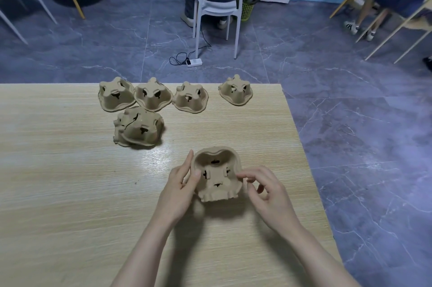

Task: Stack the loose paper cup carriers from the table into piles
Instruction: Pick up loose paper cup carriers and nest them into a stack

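Item: paper cup carrier, held (217, 174), moulded brown pulp. Lower centre of the frame, raised just above the tabletop (58, 193), tilted so its hollow side faces the camera.

Grip, left hand (180, 189): fingers lie fairly straight along the carrier's left rim, thumb pressed on its left wall; a light hold between thumb and fingers. Grip, right hand (266, 191): fingers curled, the tips of thumb and forefinger at the right rim; whether they pinch the rim or only touch it cannot be told.

Step in hand, as judged: one loose carrier picked up and being turned, not yet on a pile.

Next move, as judged: turn it rim-down to match the others, line its cup wells up with theirs, and lower it onto the pile so it nests.

Pile (139, 129): centre left of the frame, leaning, at least two carriers nested.

Loose carriers, rim-down, in a row at the tabletop's far edge: first (115, 95), second (153, 95), third (190, 97), close together; fourth (236, 91) apart, to the right.

Not made out: the exact count in the pile; the underside of the held carrier; the tabletop's left and near edges, cut off by the frame.
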Motion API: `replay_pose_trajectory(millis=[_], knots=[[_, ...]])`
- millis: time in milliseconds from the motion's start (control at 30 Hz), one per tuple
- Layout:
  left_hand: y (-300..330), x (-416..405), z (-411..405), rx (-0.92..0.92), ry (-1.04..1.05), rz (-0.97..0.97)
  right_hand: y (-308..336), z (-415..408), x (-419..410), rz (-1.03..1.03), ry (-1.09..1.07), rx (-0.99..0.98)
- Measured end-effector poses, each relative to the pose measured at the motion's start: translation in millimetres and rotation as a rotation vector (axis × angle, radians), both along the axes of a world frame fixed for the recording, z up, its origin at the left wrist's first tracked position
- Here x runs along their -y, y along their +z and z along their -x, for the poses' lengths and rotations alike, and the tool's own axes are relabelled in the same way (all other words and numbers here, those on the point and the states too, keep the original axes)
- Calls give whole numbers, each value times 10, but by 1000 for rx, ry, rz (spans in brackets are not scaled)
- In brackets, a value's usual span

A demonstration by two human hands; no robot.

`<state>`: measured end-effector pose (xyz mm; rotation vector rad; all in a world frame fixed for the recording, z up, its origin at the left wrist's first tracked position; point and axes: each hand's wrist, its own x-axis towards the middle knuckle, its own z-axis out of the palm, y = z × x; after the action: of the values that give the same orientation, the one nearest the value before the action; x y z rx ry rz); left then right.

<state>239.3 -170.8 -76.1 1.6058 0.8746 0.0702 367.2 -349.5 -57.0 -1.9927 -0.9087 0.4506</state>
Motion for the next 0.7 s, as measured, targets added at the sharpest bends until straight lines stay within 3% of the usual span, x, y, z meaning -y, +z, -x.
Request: replay_pose_trajectory(millis=[367, 467, 700], knots=[[-85, -9, 3, 38, 61, 56, -105, -29, -127, 179, -48, -177], [-77, -11, -1, 92, 70, 139, -113, -23, -191, 164, -62, -263], [-141, -70, 40, 80, 199, 65, -129, -3, -314, 117, -63, -307]])
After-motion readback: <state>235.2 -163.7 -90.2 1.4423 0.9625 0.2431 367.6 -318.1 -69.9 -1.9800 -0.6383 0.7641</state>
